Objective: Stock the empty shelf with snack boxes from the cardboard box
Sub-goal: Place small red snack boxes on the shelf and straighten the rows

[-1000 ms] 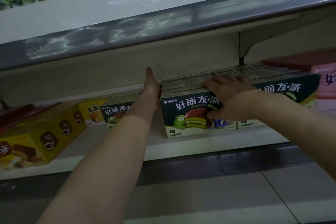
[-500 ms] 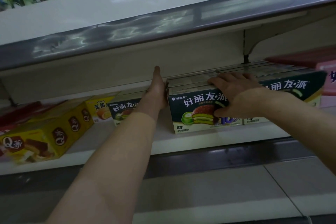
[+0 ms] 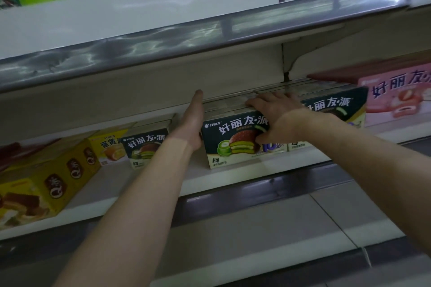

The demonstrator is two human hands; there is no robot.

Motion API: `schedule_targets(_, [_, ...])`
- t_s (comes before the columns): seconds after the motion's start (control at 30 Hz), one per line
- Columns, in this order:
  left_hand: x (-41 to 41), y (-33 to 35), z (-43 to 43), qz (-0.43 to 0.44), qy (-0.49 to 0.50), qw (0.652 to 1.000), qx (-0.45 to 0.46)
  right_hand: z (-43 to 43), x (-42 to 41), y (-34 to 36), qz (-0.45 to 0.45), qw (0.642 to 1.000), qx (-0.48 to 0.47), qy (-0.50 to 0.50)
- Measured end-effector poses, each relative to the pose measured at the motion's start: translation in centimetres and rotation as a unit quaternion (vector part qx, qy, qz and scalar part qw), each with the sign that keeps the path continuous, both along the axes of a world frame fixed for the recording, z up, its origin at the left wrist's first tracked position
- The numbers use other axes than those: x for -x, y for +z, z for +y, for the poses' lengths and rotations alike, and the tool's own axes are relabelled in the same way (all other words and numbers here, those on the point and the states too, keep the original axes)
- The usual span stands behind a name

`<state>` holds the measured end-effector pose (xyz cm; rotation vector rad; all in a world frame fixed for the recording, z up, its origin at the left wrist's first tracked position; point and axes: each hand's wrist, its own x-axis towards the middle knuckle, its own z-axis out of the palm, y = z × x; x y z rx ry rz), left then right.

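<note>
Little has moved in the past half second: both hands remain on the same dark green snack box (image 3: 233,137) while the view drifts slightly, bringing more of a pink box (image 3: 396,93) in at far right. The box stands on the shelf (image 3: 233,177), its broad printed face toward the near side. The left hand (image 3: 192,121) lies flat, fingers straight, against the box's left end. The right hand (image 3: 277,116) rests spread over the top, thumb pressed on the front face; neither hand is clenched round it. The box thus sits directly right of the left hand, just beside a matching box (image 3: 331,106). A gap separates it from a smaller green box (image 3: 145,147) at left. Squaring it rightward would likely fall to the left hand. The cardboard box is out of view.
</note>
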<state>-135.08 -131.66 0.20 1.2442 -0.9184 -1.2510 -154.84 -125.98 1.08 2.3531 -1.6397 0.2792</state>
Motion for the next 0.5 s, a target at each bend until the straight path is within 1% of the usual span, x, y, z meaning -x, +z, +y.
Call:
schedule_targets(0.07, [0.5, 0.3, 0.5, -0.107, 0.022, 0.993, 0.044, 0.5, 0.0, 0.1, -0.014, 1.0, -0.009, 0.0])
schedule_targets(0.1, [0.9, 0.9, 1.8, -0.18, 0.029, 0.982, 0.052, 0.9, 0.1, 0.4, -0.05, 0.998, -0.026, 0.012])
schedule_targets(0.13, [1.2, 1.6, 2.9, -0.26, 0.035, 0.963, 0.069, 1.4, 0.5, 0.9, -0.108, 0.992, -0.053, 0.025])
schedule_targets(0.17, [1.6, 2.3, 4.0, -0.318, 0.045, 0.942, 0.094, 2.0, 1.0, 1.4, -0.177, 0.98, -0.077, 0.039])
schedule_targets(0.2, [1.9, 2.9, 4.8, -0.357, 0.052, 0.924, 0.127, 2.4, 1.8, 1.9, -0.242, 0.965, -0.085, 0.048])
schedule_targets(0.23, [2.4, 3.4, 5.4, -0.391, 0.061, 0.905, 0.156, 2.6, 2.7, 2.3, -0.288, 0.953, -0.079, 0.045])
schedule_targets(0.27, [3.1, 4.0, 5.9, -0.43, 0.058, 0.884, 0.177, 2.6, 3.7, 2.7, -0.312, 0.947, -0.072, 0.027])
schedule_targets(0.33, [5.4, 4.7, 6.9, -0.502, 0.027, 0.844, 0.186, 2.2, 5.4, 3.3, -0.31, 0.949, -0.058, -0.016])
schedule_targets(0.43, [9.8, 4.6, 7.9, -0.599, -0.075, 0.775, 0.185, 1.0, 6.9, 4.1, -0.293, 0.952, -0.05, -0.077])
schedule_targets(0.5, [12.6, 4.1, 7.9, -0.654, -0.123, 0.724, 0.182, 0.0, 7.8, 4.4, -0.313, 0.944, -0.058, -0.091])
